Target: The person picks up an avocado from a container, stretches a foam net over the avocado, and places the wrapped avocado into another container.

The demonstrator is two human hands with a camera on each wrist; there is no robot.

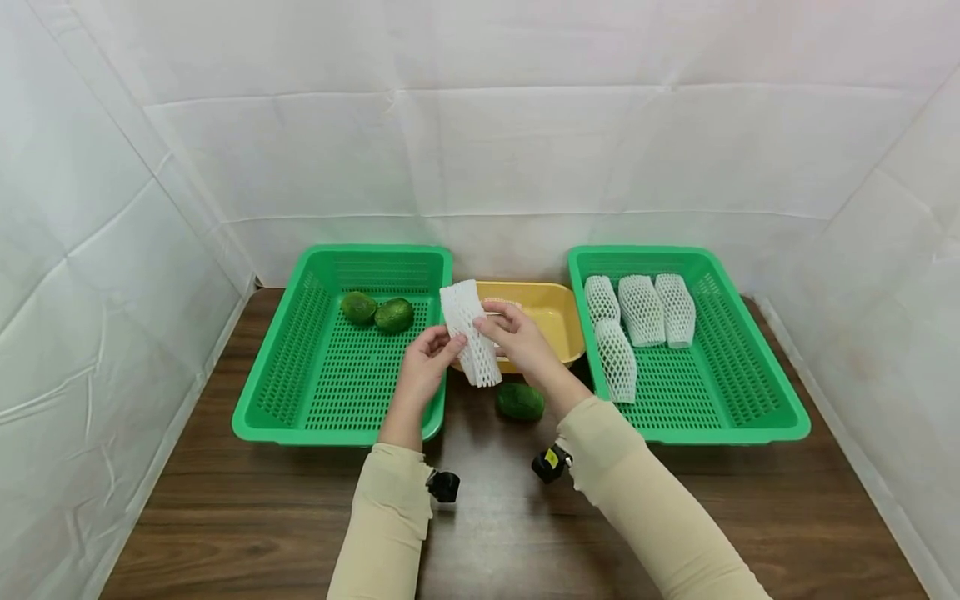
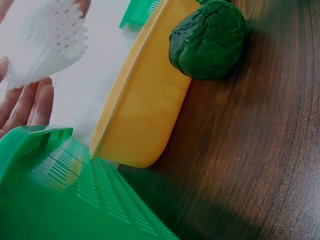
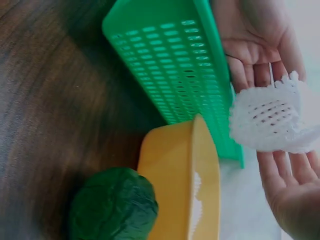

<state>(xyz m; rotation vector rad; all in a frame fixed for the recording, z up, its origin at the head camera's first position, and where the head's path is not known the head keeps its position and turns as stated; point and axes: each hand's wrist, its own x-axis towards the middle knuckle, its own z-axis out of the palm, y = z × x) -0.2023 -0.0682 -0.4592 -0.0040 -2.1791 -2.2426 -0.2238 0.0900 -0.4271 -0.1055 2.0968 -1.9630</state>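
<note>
Held up over the left end of the yellow tub is a white foam net sleeve (image 1: 465,312), flattened and hanging at a slant. My left hand (image 1: 423,367) pinches its left edge between thumb and fingers. From the other side, my right hand (image 1: 522,340) grips it, thumb in front. The right wrist view shows the end of the sleeve (image 3: 270,117) between both hands, its mesh bunched. On the table below lies a dark green, wrinkled avocado (image 1: 521,402), just in front of the tub, also close up as the avocado (image 2: 210,40) in the left wrist view.
At left, a green basket (image 1: 341,437) holds two avocados (image 1: 377,313). The yellow tub (image 1: 567,321), with white netting inside, stands between the baskets. Several netted pieces (image 1: 641,310) lie in the right green basket (image 1: 720,435). White sheeting (image 1: 517,150) encloses the back and sides.
</note>
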